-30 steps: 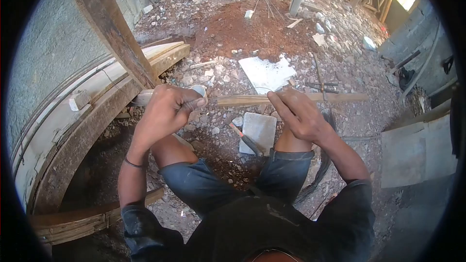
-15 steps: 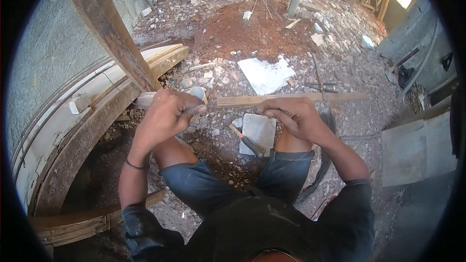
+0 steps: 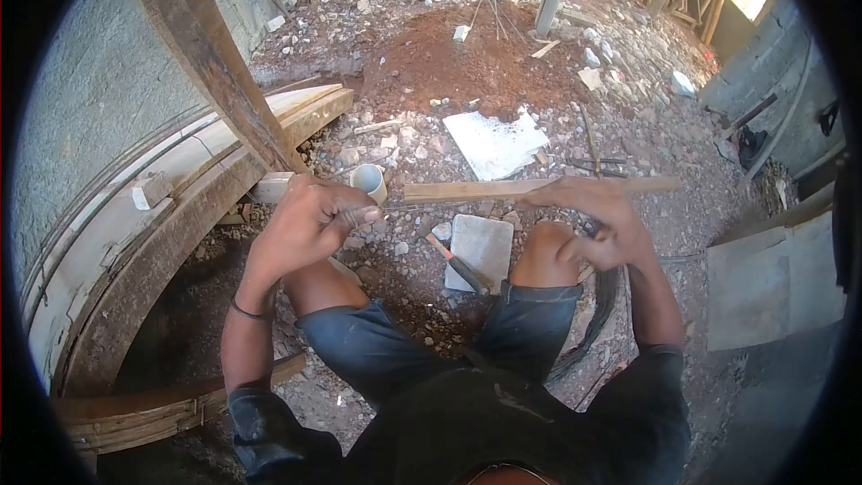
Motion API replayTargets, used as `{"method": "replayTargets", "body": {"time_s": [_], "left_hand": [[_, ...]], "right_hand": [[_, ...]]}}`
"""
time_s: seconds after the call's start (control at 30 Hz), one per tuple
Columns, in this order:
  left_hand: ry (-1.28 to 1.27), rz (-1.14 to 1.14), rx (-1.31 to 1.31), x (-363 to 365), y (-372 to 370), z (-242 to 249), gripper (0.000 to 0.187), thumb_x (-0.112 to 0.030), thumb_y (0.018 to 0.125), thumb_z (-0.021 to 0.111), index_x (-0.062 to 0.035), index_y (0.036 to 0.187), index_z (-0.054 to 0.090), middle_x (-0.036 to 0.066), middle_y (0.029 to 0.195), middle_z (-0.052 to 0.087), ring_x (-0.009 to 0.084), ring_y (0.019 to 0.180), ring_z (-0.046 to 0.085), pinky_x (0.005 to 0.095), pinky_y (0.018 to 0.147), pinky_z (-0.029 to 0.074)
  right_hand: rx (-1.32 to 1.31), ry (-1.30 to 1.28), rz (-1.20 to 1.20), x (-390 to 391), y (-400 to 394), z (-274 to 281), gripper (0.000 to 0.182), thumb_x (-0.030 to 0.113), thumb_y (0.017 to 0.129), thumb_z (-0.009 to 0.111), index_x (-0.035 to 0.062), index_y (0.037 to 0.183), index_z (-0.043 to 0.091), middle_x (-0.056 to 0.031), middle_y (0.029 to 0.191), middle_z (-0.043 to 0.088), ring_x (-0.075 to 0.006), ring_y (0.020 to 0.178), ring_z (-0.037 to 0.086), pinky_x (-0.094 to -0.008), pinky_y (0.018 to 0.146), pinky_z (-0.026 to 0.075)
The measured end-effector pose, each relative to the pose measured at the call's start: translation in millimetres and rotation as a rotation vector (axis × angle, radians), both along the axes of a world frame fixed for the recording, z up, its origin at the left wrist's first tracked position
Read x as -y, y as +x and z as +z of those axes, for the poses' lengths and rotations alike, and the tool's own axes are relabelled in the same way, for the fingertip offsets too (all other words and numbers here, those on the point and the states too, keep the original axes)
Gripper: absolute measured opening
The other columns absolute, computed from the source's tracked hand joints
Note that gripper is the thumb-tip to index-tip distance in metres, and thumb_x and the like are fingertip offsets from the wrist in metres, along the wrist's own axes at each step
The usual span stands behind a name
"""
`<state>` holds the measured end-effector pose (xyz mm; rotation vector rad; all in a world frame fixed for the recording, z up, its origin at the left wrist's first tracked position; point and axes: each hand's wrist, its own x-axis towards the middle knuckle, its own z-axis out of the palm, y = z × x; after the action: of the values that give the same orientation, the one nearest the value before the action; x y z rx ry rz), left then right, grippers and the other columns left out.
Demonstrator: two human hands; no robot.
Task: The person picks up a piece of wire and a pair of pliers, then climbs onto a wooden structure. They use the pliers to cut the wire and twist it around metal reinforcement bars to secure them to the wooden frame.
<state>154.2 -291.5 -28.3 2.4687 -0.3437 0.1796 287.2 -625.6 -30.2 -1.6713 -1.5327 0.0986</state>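
Observation:
I squat on rubble ground. My left hand (image 3: 310, 220) is closed in a fist, pinching the end of a thin wire (image 3: 409, 206) that runs to the right, just in front of a long wooden strip (image 3: 539, 187) lying on the ground. Over my right knee, my right hand (image 3: 597, 220) has its fingers curled around the wire's other part. A dark bundle of wire (image 3: 600, 305) hangs below that hand. A short white cup-like pipe piece (image 3: 368, 181) stands just beyond my left hand.
A hammer with an orange handle (image 3: 458, 260) leans on a grey tile (image 3: 485, 242) between my knees. Curved wooden formwork (image 3: 171, 207) and a leaning plank (image 3: 202, 54) fill the left. A white sheet (image 3: 494, 142), a red dirt heap (image 3: 467, 54) and pincers (image 3: 597, 162) lie ahead.
My right hand has slid to the right and down along the wire, from the middle of the strip to above my right knee. The left hand stays closed in place.

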Motion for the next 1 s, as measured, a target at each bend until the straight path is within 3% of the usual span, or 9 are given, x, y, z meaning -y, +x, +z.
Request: {"method": "replayTargets", "body": {"time_s": [0.07,0.1,0.17,0.27,0.5,0.7,0.77,1.0], "left_hand": [[-0.038,0.036,-0.070,2.1,-0.3,2.5,0.010,-0.008,0.081,0.066,-0.0014,0.086,0.071,0.017,0.078,0.068,0.0314,0.072,0.067,0.0368,0.064,0.050],[-0.039,0.034,-0.072,2.8,0.5,3.5,0.010,-0.008,0.081,0.066,-0.0014,0.086,0.071,0.017,0.078,0.068,0.0314,0.072,0.067,0.0368,0.064,0.050],[-0.070,0.042,-0.124,4.0,3.4,5.1,0.009,-0.007,0.081,0.066,-0.0018,0.085,0.071,0.017,0.075,0.067,0.0323,0.068,0.066,0.0364,0.062,0.048],[-0.056,0.016,-0.032,5.3,5.6,-2.3,0.008,-0.008,0.082,0.066,-0.0019,0.083,0.071,0.017,0.069,0.065,0.0331,0.062,0.062,0.0371,0.058,0.046],[-0.058,0.012,-0.062,8.3,5.5,-2.0,0.010,-0.010,0.084,0.066,-0.0008,0.084,0.070,0.020,0.066,0.060,0.0336,0.059,0.060,0.0387,0.058,0.044],[-0.112,0.021,-0.105,8.1,4.6,-2.9,0.010,-0.009,0.083,0.066,-0.0007,0.085,0.071,0.020,0.069,0.062,0.0347,0.063,0.062,0.0390,0.060,0.045],[-0.118,0.023,-0.089,7.2,3.2,-5.6,0.010,-0.009,0.083,0.066,-0.0009,0.086,0.071,0.020,0.071,0.063,0.0352,0.066,0.063,0.0386,0.062,0.047],[-0.158,0.014,-0.121,6.3,1.0,-1.4,0.010,-0.004,0.080,0.065,-0.0019,0.087,0.072,0.018,0.080,0.068,0.0332,0.077,0.067,0.0371,0.071,0.050]], "right_hand": [[0.485,-0.102,-0.129,-2.6,-13.3,13.7,0.041,0.028,0.083,0.067,0.0040,0.116,0.064,-0.0140,0.106,0.067,-0.0267,0.090,0.067,-0.0379,0.086,0.052],[0.483,-0.103,-0.130,-2.5,-13.7,11.7,0.041,0.028,0.083,0.067,0.0040,0.116,0.064,-0.0140,0.106,0.067,-0.0267,0.090,0.067,-0.0379,0.086,0.052],[0.942,-0.163,-0.200,-1.9,-12.9,2.0,0.038,0.018,0.075,0.066,0.0133,0.113,0.067,-0.0076,0.115,0.064,-0.0215,0.093,0.064,-0.0331,0.079,0.053],[1.049,-0.028,-0.239,5.1,-5.2,-22.4,0.037,0.015,0.073,0.064,0.0161,0.111,0.068,-0.0070,0.116,0.063,-0.0196,0.092,0.064,-0.0296,0.077,0.054],[0.986,0.058,-0.204,2.1,-11.5,-14.8,0.035,0.017,0.076,0.063,0.0185,0.110,0.067,-0.0062,0.116,0.063,-0.0194,0.093,0.064,-0.0303,0.078,0.055],[1.051,-0.119,-0.080,4.3,-14.5,-22.1,0.039,0.024,0.081,0.058,0.0193,0.120,0.062,-0.0048,0.128,0.056,-0.0204,0.111,0.057,-0.0350,0.090,0.052],[0.956,-0.174,-0.090,4.2,-14.9,-20.8,0.040,0.023,0.084,0.054,0.0176,0.123,0.060,-0.0051,0.132,0.053,-0.0211,0.118,0.054,-0.0383,0.099,0.048],[1.011,-0.280,-0.097,-0.8,-9.2,-24.8,0.047,0.022,0.084,0.051,0.0125,0.130,0.054,-0.0050,0.133,0.052,-0.0191,0.123,0.051,-0.0385,0.108,0.042]]}}
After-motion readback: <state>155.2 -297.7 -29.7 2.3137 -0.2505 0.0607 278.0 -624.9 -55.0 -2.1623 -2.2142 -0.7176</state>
